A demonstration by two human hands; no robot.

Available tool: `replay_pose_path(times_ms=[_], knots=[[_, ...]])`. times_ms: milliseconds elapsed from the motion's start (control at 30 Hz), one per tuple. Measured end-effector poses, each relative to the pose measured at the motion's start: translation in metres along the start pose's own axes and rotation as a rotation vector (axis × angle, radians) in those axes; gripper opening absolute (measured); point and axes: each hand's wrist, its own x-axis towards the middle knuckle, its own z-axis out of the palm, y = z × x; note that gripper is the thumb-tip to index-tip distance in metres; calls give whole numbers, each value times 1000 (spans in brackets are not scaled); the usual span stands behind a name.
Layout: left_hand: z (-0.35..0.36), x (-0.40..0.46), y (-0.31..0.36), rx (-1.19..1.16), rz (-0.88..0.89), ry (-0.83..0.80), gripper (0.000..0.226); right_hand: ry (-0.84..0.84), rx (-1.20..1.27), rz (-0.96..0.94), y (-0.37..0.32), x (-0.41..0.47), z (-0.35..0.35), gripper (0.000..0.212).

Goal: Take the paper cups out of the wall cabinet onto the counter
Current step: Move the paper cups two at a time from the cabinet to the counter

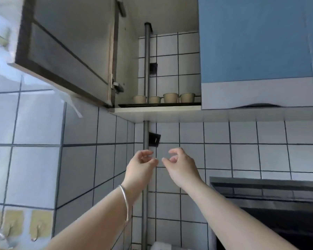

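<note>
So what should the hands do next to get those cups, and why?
Probably lift both hands up to the shelf. The left hand and right hand hold nothing and hang well below the open cabinet, where four paper cups sit in a row on its shelf, none yet touched.

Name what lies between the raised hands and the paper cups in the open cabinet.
In the head view: tiled wall, the cabinet's bottom edge and a vertical pipe separate both hands from the paper cups.
</note>
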Motion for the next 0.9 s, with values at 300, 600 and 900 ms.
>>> replay_pose_path(times_ms=[300,600,900], knots=[[3,133,74,109,298,128,23,169,86,-302,-39,143,-16,28],[9,240,107,166,483,132,25,417,-52,-352,-58,257,-23,33],[56,318,134,430,418,-12,44,545,-225,26,-41,325,-63,59]])
